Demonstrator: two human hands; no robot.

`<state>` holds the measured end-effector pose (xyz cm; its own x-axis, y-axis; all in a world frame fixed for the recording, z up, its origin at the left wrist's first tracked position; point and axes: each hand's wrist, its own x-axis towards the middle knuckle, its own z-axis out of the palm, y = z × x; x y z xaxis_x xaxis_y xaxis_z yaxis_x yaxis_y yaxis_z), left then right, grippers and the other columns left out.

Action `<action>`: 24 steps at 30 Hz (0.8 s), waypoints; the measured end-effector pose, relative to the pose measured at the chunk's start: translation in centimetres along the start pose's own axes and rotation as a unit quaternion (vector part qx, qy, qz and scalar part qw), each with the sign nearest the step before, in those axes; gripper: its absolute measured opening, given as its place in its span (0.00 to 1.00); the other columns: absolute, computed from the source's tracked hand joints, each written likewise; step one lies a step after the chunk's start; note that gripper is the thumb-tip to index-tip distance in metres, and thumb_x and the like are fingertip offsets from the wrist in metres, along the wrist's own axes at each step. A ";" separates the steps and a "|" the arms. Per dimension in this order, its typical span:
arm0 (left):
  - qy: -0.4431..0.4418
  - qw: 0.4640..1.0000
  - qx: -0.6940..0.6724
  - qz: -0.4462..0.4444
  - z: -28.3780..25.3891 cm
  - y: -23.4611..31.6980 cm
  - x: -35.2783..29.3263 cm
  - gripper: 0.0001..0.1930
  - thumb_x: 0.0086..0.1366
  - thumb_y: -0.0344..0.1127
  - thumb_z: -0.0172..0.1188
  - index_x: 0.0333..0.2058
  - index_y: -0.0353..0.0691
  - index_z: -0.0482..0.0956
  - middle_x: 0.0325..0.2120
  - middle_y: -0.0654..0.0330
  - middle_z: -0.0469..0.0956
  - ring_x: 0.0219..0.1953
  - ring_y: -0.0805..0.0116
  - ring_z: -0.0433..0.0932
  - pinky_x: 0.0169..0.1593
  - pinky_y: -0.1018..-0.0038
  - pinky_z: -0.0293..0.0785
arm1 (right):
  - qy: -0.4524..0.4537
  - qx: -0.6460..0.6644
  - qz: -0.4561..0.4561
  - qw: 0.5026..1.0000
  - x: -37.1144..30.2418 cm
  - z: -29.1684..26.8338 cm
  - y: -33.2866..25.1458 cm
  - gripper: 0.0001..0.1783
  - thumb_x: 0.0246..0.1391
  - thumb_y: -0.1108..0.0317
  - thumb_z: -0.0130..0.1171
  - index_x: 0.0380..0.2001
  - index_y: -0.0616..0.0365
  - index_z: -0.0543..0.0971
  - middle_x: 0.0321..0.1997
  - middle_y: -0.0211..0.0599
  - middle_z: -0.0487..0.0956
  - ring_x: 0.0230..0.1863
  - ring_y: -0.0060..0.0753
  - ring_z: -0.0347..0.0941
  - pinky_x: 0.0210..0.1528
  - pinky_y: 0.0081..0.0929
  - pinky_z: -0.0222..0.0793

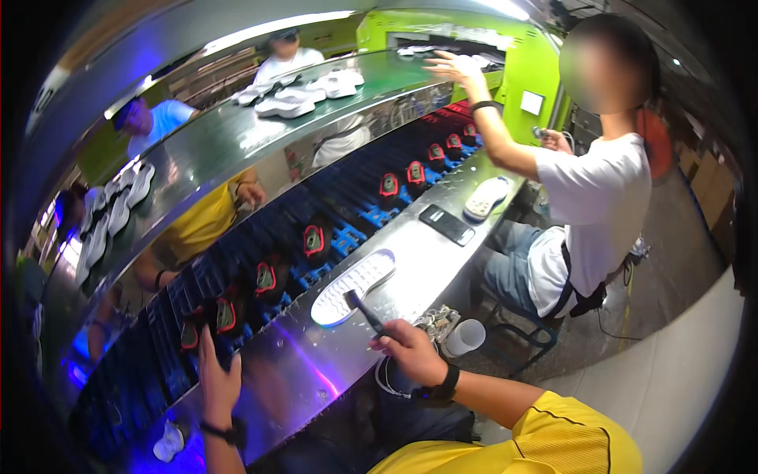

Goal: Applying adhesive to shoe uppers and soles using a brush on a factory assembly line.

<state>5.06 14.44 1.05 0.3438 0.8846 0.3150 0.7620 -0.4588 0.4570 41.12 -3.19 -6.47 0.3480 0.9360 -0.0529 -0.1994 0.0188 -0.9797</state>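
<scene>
The right hand (414,353) pinches the brush (368,314) by its handle, apparently leaving its head free over the sole (355,286), flat on the bench (430,268) toward eleven o'clock; the left hand (219,381), thumb spread, looks empty at the sole's eight o'clock.

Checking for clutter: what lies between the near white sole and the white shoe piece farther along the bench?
The head view shows a black phone lying on the metal bench between the sole and the shoe piece.
</scene>
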 end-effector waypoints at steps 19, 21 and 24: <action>0.083 0.978 -0.056 -0.183 -4.1 5.1 -21.2 0.38 0.60 0.26 0.70 0.70 0.32 0.69 0.67 0.41 0.73 0.70 0.41 0.70 0.74 0.54 0.64 | 0.069 -0.309 -0.040 0.948 4.5 1.4 1.1 0.19 0.62 0.60 0.69 0.47 0.62 0.78 0.37 0.51 0.86 0.41 0.54 0.85 0.43 0.46 0.77; 0.093 0.980 -0.048 -0.168 -3.8 5.1 -21.5 0.38 0.60 0.25 0.70 0.69 0.33 0.69 0.65 0.43 0.75 0.69 0.43 0.72 0.73 0.55 0.65 | 0.068 -0.354 -0.043 0.932 4.4 2.2 0.0 0.19 0.63 0.62 0.68 0.48 0.64 0.77 0.36 0.50 0.86 0.42 0.49 0.86 0.44 0.44 0.78; 0.089 0.979 -0.089 -0.162 -3.5 5.5 -21.3 0.38 0.58 0.24 0.71 0.69 0.33 0.70 0.64 0.43 0.76 0.68 0.43 0.73 0.73 0.55 0.65 | 0.083 -0.428 -0.063 0.898 5.0 2.2 -0.2 0.19 0.64 0.62 0.66 0.49 0.64 0.76 0.37 0.52 0.86 0.43 0.51 0.86 0.46 0.46 0.79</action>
<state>0.04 -7.27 -0.25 -0.0121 0.9650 0.2621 0.7021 -0.1784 0.6894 40.90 2.24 -6.16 0.4650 0.8785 0.1096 0.6026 -0.2234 -0.7661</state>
